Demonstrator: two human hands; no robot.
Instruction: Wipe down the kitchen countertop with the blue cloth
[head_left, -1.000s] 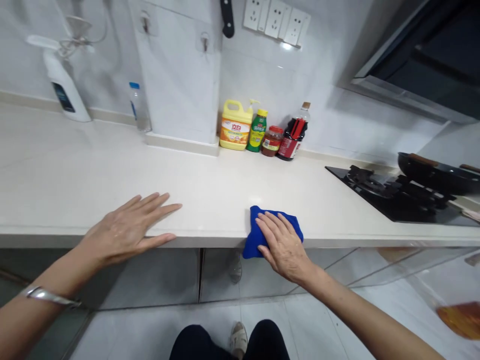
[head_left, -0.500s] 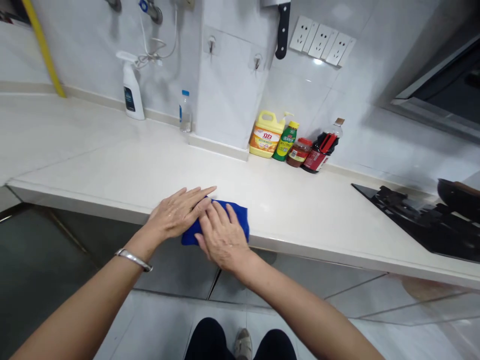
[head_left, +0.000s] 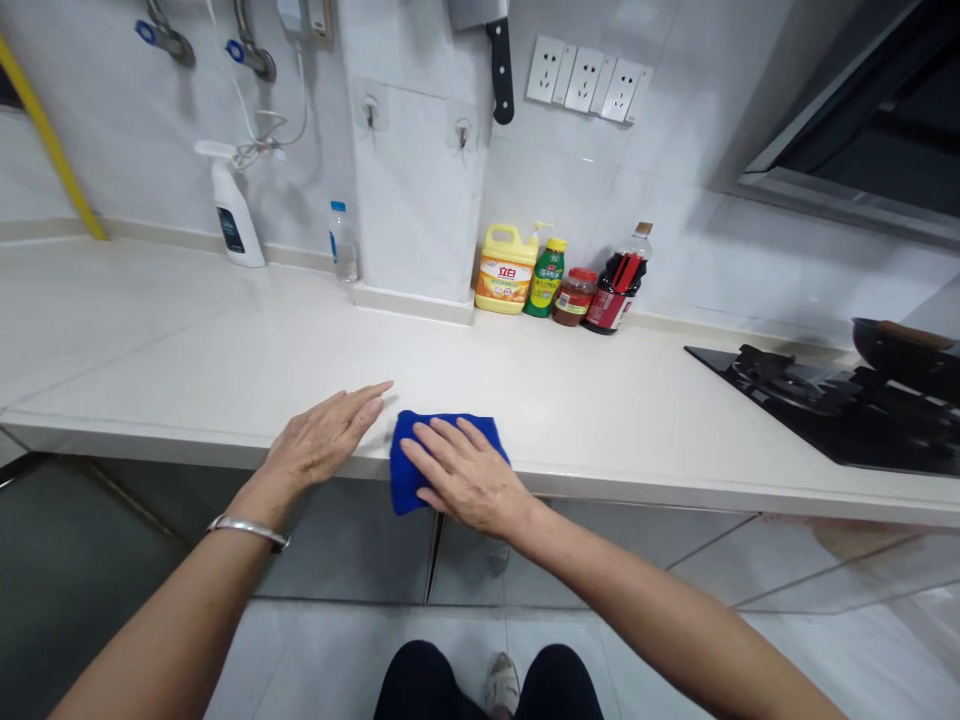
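A blue cloth (head_left: pixel 409 470) lies on the front edge of the white countertop (head_left: pixel 600 400), its near left part hanging over the edge. My right hand (head_left: pixel 472 475) rests flat on top of it, palm down, fingers stretched out and slightly apart, hiding much of the cloth. To the left, my left hand (head_left: pixel 322 435) is over the counter's front edge, apart from the cloth. Its fingers are straight and it holds nothing; a metal bangle (head_left: pixel 247 530) circles that wrist.
Along the wall stand a white spray bottle (head_left: pixel 234 215), a clear water bottle (head_left: pixel 343 245), a yellow detergent jug (head_left: pixel 506 275), a green bottle (head_left: pixel 545 280), a red-lidded jar (head_left: pixel 574 298) and a dark sauce bottle (head_left: pixel 616 285). A black gas stove (head_left: pixel 832 400) is at right. A knife (head_left: pixel 500 75) hangs above.
My left hand has come off my right hand and the cloth and moved left. My right hand and the cloth have shifted slightly right along the edge. The view has also turned.
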